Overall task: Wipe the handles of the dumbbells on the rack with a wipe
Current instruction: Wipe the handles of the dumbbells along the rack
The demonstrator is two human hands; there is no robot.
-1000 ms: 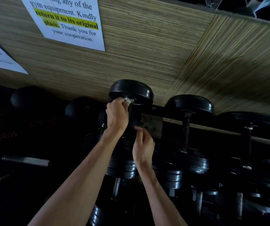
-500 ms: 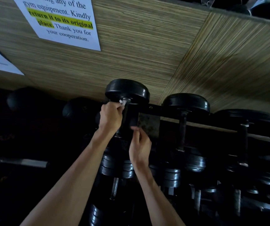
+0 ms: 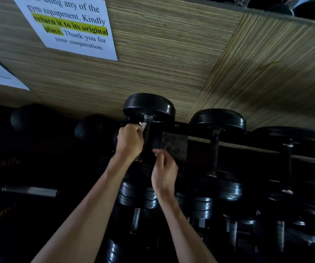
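White wipe (image 3: 143, 125) is bunching in the left hand (image 3: 129, 143) gripping the dumbbell handle (image 3: 147, 137); the right hand (image 3: 164, 173) is hovering beside it, fingers loosely curled, holding nothing.

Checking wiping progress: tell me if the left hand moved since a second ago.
Yes. The left hand, gripping the wipe, slid downward, away from the dumbbell head above it.
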